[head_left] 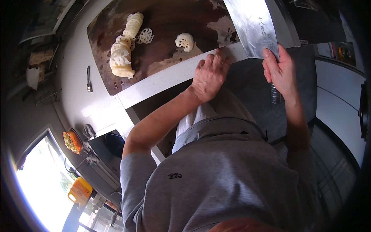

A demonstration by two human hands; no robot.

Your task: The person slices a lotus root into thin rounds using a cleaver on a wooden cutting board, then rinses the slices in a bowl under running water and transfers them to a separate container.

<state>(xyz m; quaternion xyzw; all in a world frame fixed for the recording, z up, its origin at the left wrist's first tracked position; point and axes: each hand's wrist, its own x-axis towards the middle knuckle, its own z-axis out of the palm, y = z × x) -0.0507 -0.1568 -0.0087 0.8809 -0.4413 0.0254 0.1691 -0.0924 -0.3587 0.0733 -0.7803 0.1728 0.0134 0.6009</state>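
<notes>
My right hand (276, 68) grips a Chinese cleaver (255, 29) at the handle and the base of the blade. The broad steel blade rises over the right end of a dark, wet cutting board (165, 17). My left hand (211, 71) holds nothing that I can see; its curled fingers are at the counter's front edge beside the board. On the board's left part lies a long, bent row of lotus root slices (124, 49), with some loose slices (145, 35) beside it. A separate piece of lotus root (185, 42) lies nearer my left hand.
The board lies on a white countertop (78, 72), with a small metal-ended tool (89, 79) left of it. Further left are a sink (114, 143), an orange container of food (73, 142) and a yellow jug (80, 190) by a bright window. Cabinets (339, 95) stand at right.
</notes>
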